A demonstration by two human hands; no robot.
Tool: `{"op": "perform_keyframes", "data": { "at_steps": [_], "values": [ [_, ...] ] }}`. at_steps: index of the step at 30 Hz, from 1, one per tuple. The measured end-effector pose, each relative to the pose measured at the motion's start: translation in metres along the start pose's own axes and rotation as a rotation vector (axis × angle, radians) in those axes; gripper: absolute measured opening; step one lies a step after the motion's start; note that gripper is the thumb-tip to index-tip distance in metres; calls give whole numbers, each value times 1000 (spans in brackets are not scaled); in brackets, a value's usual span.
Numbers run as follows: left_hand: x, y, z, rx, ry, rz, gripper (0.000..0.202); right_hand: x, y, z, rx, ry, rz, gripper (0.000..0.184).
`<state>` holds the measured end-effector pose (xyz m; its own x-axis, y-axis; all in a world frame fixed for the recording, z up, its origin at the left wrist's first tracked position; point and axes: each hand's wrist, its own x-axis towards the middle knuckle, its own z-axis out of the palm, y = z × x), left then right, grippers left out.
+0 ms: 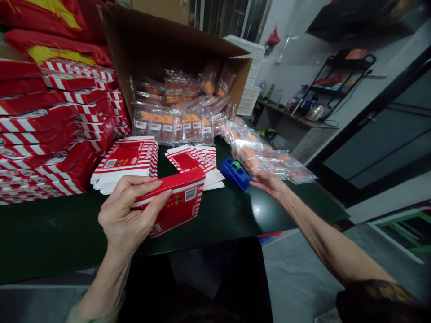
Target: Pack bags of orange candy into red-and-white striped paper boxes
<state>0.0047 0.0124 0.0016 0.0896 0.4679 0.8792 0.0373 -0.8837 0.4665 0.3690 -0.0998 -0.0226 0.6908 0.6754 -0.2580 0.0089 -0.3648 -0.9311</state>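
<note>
My left hand is closed around a red-and-white striped cardboard box, thumb on one face and fingers over the top edge. The box is tilted, with a barcode facing me. At the right, my right hand is stretched out with its fingers extended, beside a blue tape dispenser and at the near edge of a row of clear plastic packets with orange contents. Its fingertips are partly hard to make out. Flat folded boxes lie stacked behind my left hand, and a few more flat boxes are fanned out behind the held box.
A large open cardboard carton lies on its side at the back, with many packets inside and in front. Finished-looking boxes are piled high at the left, under red-and-yellow bags. The dark green table ends just before my lap.
</note>
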Motion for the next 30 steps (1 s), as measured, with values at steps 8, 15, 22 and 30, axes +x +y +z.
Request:
{"op": "perform_keyframes", "data": {
  "at_steps": [8,15,22,30],
  "values": [
    [0,-3,2,44,38,-5,32,-4,49,12,-104,-7,113,27],
    [-3,7,5,136,-9,-23,18,-60,21,44,-198,-64,-25,22],
    [-4,22,11,82,-7,32,16,-167,-55,143,494,-563,-380,33],
    [-13,35,11,-12,12,71,15,-172,-63,171,529,-432,-117,40]
  ]
}}
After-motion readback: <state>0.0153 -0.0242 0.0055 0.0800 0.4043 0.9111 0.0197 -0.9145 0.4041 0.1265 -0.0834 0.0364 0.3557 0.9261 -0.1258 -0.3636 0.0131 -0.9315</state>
